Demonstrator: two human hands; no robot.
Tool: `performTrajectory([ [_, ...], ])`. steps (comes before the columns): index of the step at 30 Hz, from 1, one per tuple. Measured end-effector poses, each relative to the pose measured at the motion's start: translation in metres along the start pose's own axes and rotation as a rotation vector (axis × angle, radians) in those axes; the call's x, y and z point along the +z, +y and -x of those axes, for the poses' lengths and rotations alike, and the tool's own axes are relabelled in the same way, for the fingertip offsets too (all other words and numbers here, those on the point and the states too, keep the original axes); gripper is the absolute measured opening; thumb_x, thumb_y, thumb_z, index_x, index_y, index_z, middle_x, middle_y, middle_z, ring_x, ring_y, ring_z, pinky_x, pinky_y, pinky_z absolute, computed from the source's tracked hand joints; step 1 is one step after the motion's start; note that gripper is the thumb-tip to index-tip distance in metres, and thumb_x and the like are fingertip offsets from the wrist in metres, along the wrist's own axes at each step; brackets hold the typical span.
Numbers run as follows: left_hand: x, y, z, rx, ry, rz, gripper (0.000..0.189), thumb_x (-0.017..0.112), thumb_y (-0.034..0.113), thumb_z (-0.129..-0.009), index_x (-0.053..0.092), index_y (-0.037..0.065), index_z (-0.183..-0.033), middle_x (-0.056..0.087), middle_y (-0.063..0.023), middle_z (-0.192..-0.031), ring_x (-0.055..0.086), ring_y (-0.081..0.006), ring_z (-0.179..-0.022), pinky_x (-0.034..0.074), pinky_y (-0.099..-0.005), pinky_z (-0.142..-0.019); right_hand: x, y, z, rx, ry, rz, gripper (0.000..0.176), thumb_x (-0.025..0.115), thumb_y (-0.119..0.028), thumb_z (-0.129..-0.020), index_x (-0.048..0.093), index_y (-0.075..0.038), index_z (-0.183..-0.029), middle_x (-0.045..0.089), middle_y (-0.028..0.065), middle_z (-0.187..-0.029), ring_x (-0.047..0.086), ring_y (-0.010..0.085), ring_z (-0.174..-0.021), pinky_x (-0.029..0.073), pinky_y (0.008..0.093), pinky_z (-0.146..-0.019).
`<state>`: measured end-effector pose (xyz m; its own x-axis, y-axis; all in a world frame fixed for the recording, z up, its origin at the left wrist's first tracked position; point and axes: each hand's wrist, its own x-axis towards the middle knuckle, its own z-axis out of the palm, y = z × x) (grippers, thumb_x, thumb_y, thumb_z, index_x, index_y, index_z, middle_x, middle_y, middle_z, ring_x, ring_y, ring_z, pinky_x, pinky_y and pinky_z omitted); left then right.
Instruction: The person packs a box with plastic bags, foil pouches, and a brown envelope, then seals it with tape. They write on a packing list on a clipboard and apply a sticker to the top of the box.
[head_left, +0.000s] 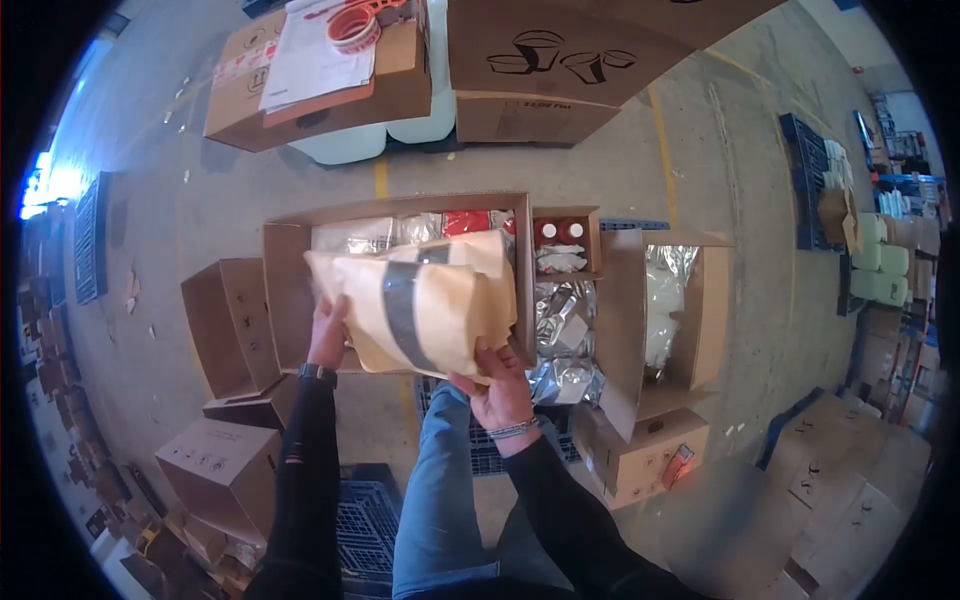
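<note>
Between both hands are tan paper-like bags [440,310], at least two lying together, each with a dark band across it. My left hand [328,335] grips their left edge, the fingers partly hidden. My right hand [495,385] pinches the lower right corner, thumb on top. The bags are over a large open cardboard box [400,207] and cover much of its inside. Along its far side show clear and silvery packs [372,235] and a red pack [466,223].
Right of the large box sit a small carton [566,212] with white-capped bottles, silver foil bags [565,320], and a tall open box [622,325]. An open carton [232,330] stands left. Ahead, a tape dispenser [355,30] and papers rest on a closed box [235,110].
</note>
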<state>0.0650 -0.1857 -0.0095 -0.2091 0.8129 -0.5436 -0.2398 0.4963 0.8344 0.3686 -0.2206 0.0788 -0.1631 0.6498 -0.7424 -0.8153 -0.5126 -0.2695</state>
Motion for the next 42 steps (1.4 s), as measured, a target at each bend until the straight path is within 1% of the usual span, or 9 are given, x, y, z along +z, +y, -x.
performTrajectory([
  [5, 0.037, -0.039, -0.053, -0.088, -0.337, -0.562, 0.043, 0.073, 0.033, -0.099, 0.067, 0.0, -0.127, 0.075, -0.0108, -0.115, 0.071, -0.0158, -0.1, 0.058, -0.0342, -0.084, -0.022, -0.019, -0.026, 0.004, 0.491, 0.466, 0.046, 0.065, -0.03, -0.103, 0.054, -0.002, -0.138, 0.062, 0.0234, -0.137, 0.068, 0.0376, -0.117, 0.064, 0.049, -0.089],
  [8, 0.039, -0.081, -0.066, -0.055, -0.38, -0.904, 0.046, 0.074, 0.036, -0.097, 0.068, -0.001, -0.125, 0.076, -0.0132, -0.116, 0.072, -0.0202, -0.106, 0.056, -0.0368, -0.092, -0.06, -0.001, -0.055, -0.508, 0.428, 1.447, 0.069, 0.067, -0.036, -0.099, 0.043, 0.007, -0.147, 0.056, 0.0305, -0.142, 0.058, 0.0487, -0.129, 0.05, 0.0524, -0.109],
  [12, 0.028, -0.094, -0.057, -0.269, -0.246, -0.767, 0.051, 0.074, 0.038, -0.097, 0.067, -0.001, -0.129, 0.076, -0.0141, -0.119, 0.072, -0.0228, -0.109, 0.054, -0.0379, -0.096, -0.026, -0.008, -0.082, -0.35, 0.439, 1.819, 0.087, 0.069, -0.035, -0.096, 0.028, 0.012, -0.155, 0.043, 0.0378, -0.15, 0.046, 0.0539, -0.137, 0.041, 0.0522, -0.117],
  [19, 0.006, 0.003, -0.016, -0.3, -0.295, -0.348, 0.042, 0.071, 0.028, -0.102, 0.066, -0.001, -0.133, 0.076, -0.0055, -0.114, 0.068, -0.0094, -0.102, 0.055, -0.0298, -0.088, -0.025, 0.005, -0.124, -0.464, 0.643, 1.676, 0.109, 0.086, -0.035, -0.078, 0.025, 0.012, -0.156, 0.051, 0.0376, -0.141, 0.048, 0.0493, -0.136, 0.04, 0.0485, -0.117],
  [24, -0.011, 0.029, 0.009, -0.323, -0.278, -0.431, 0.041, 0.069, 0.029, -0.104, 0.066, -0.002, -0.13, 0.077, -0.0075, -0.108, 0.069, -0.0092, -0.097, 0.056, -0.0302, -0.084, 0.004, -0.009, -0.1, -0.697, 0.449, 1.709, 0.068, 0.079, -0.027, -0.084, 0.052, -0.004, -0.142, 0.057, 0.024, -0.125, 0.058, 0.0432, -0.117, 0.049, 0.0556, -0.098],
  [31, 0.082, -0.025, 0.125, -0.107, 0.169, -0.067, 0.054, 0.064, 0.039, -0.106, 0.056, -0.004, -0.137, 0.074, -0.0137, -0.107, 0.072, -0.0174, -0.084, 0.059, -0.0311, -0.075, 0.089, -0.04, -0.195, -0.772, -0.063, 1.974, 0.067, 0.079, -0.021, -0.079, 0.057, -0.009, -0.142, 0.057, 0.0231, -0.137, 0.047, 0.0455, -0.135, 0.039, 0.0539, -0.115],
  [33, 0.064, 0.034, 0.101, -0.751, -0.352, -0.175, 0.049, 0.064, 0.039, -0.106, 0.062, -0.004, -0.13, 0.075, -0.0137, -0.095, 0.074, -0.0203, -0.078, 0.06, -0.0315, -0.07, 0.075, -0.028, -0.21, -0.866, -0.212, 2.049, 0.068, 0.079, -0.022, -0.079, 0.058, -0.011, -0.142, 0.053, 0.0198, -0.146, 0.042, 0.0449, -0.142, 0.036, 0.0532, -0.118],
  [37, 0.029, 0.072, 0.072, -0.17, -0.404, -1.015, 0.043, 0.075, 0.036, -0.098, 0.066, -0.002, -0.118, 0.073, -0.0145, -0.078, 0.068, -0.0233, -0.06, 0.056, -0.0347, -0.061, 0.007, -0.006, -0.236, -0.92, -0.299, 2.103, 0.077, 0.08, -0.039, -0.079, 0.054, -0.019, -0.149, 0.032, 0.012, -0.169, 0.02, 0.0477, -0.156, 0.022, 0.065, -0.123],
  [42, 0.014, 0.046, 0.029, 0.129, -0.238, -0.865, 0.036, 0.079, 0.024, -0.092, 0.067, -0.002, -0.115, 0.07, -0.0118, -0.08, 0.068, -0.0254, -0.069, 0.055, -0.0363, -0.067, 0.027, 0.035, -0.225, -0.697, -0.377, 2.375, 0.111, 0.085, -0.062, -0.068, 0.034, -0.034, -0.163, 0.011, 0.0134, -0.176, 0.004, 0.0516, -0.158, 0.008, 0.0818, -0.116],
])
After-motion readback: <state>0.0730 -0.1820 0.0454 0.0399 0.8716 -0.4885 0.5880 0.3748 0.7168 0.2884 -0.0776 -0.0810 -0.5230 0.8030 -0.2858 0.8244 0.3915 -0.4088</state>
